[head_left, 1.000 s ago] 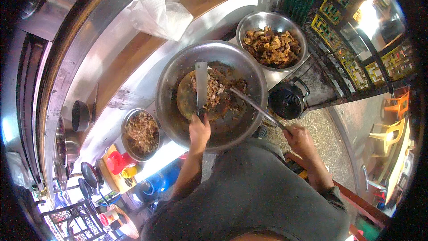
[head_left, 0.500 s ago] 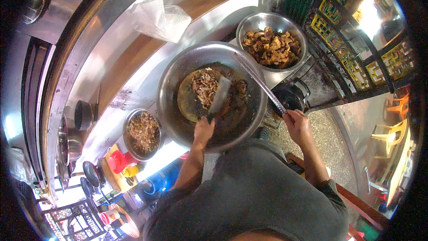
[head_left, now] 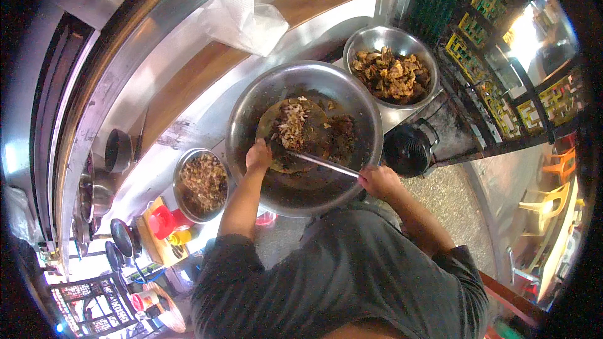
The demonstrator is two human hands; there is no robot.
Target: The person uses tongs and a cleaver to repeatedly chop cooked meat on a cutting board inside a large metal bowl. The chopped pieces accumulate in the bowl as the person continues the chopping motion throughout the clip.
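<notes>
A round chopping board (head_left: 267, 127) lies inside the wide metal basin (head_left: 242, 100) in front of me. Chopped meat (head_left: 291, 124) is heaped on its left half, and darker pieces (head_left: 342, 132) lie on the right. My left hand (head_left: 258, 156) is closed at the board's left edge round a cleaver's dark handle; the blade is hardly visible now. My right hand (head_left: 379, 182), over the basin's right rim, grips a long thin metal tool (head_left: 326, 164), perhaps tongs. Its far end reaches the near edge of the meat heap.
A metal bowl of browned meat pieces (head_left: 392, 75) stands at the back right, and a bowl of chopped meat (head_left: 204, 183) at the left. A black pot (head_left: 408, 149) sits right of the basin. A white plastic bag (head_left: 251, 25) lies on the wooden ledge (head_left: 173, 91).
My right hand has moved left and slightly down, bringing the metal tool's end to the meat. My left hand has shifted left and up; the cleaver's broad blade face has turned out of sight.
</notes>
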